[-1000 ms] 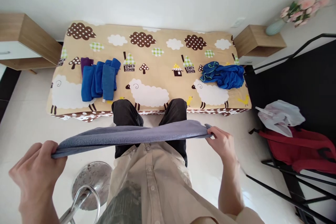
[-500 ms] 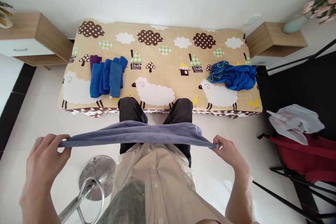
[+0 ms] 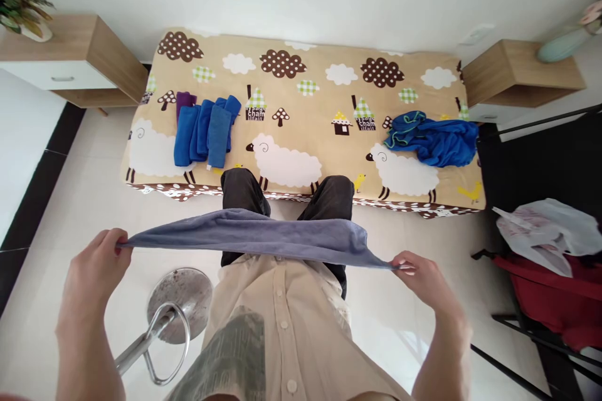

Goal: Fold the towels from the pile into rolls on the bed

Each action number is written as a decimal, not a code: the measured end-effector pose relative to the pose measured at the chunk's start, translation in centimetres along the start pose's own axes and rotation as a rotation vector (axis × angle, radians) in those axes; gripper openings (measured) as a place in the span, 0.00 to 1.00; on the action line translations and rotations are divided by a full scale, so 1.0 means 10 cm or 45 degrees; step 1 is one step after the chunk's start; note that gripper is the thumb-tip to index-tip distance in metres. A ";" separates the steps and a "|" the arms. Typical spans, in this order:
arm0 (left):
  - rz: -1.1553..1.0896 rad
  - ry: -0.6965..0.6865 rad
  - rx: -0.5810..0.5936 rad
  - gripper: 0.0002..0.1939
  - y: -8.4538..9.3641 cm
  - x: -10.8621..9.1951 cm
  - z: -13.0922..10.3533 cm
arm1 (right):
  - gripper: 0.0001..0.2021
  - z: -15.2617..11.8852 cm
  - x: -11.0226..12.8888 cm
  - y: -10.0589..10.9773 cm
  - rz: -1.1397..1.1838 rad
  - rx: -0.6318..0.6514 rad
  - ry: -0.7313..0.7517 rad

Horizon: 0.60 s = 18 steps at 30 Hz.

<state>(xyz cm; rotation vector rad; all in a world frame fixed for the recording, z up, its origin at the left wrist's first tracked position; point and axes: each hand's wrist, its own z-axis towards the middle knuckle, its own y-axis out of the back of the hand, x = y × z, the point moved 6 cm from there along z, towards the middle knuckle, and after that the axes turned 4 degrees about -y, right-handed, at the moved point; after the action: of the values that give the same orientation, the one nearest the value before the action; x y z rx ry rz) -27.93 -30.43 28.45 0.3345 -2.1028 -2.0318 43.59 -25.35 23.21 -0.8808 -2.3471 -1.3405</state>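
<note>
A grey-blue cloth (image 3: 263, 235) is stretched sideways in the air above my lap. My left hand (image 3: 101, 266) pinches its left end, and my right hand (image 3: 418, 274) pinches its right end. Beyond my knees, several rolled or folded blue cloths (image 3: 202, 131) lie side by side on the left part of the patterned bed cover (image 3: 301, 100), with a purple cloth (image 3: 185, 101) behind them. A crumpled blue cloth (image 3: 435, 140) with a green edge lies on the right part of the cover.
Wooden cabinets stand at the left (image 3: 70, 44) and right (image 3: 522, 75), each with a vase. A metal stool base (image 3: 181, 304) is on the floor at lower left. At right are a black frame, a red fabric item (image 3: 550, 294) and a white plastic bag (image 3: 550, 229).
Both hands still grip the cloth, whose right end now narrows more toward my right hand. The view has shifted, so the bed and cabinets appear farther right.
</note>
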 end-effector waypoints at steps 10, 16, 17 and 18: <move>-0.094 0.069 -0.124 0.10 -0.06 0.15 -0.03 | 0.18 0.05 -0.06 0.06 0.180 -0.116 -0.008; -0.372 -0.016 -0.280 0.23 0.05 0.23 -0.09 | 0.26 0.04 -0.10 0.06 0.386 -0.036 -0.045; -0.365 0.034 -0.270 0.25 0.05 0.28 -0.10 | 0.26 0.05 -0.09 0.04 0.415 0.000 -0.048; -0.344 0.081 -0.217 0.26 0.02 0.34 -0.11 | 0.26 0.05 -0.08 0.02 0.434 0.038 -0.045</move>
<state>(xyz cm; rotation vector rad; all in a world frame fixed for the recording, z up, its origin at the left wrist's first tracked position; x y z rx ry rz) -30.82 -32.46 28.63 0.6768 -1.9174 -2.2949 44.31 -25.14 22.69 -1.2372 -2.1123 -1.1546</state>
